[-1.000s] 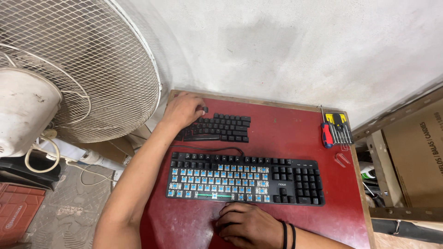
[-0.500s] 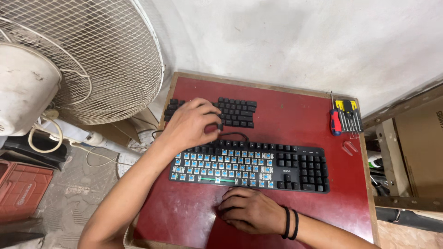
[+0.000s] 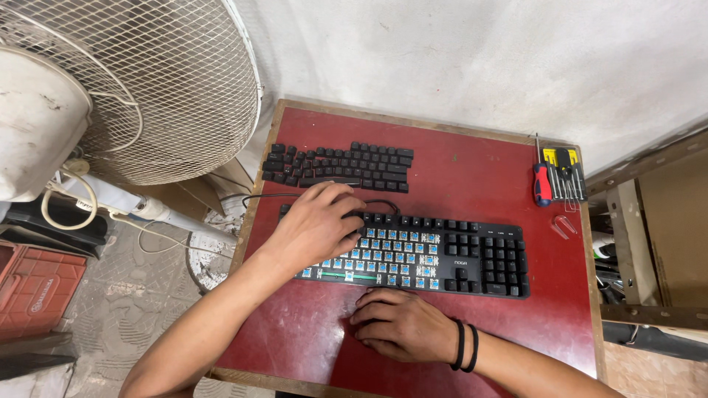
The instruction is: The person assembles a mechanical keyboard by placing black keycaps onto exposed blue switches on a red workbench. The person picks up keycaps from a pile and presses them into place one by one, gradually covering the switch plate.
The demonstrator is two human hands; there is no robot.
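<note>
A long black mechanical keyboard with many keycaps removed, its blue switches exposed, lay across the middle of a small red-topped wooden table. The left hand rested on the keyboard's left end, fingers curled down onto the upper rows there; whether it pinched a keycap between the fingertips could not be told. The right hand, with two black bands at the wrist, lay loosely curled and palm-down on the table just in front of the keyboard's lower edge, holding nothing visible. Behind the keyboard, near the table's far left corner, loose black keycaps were laid out in rows. A thin black cable ran from the keyboard's back edge off the table's left side. At the far right corner sat a small screwdriver set with a red handle and yellow holder, and near it a clear wire keycap puller. A large white mesh-guarded fan stood to the left of the table.
</note>
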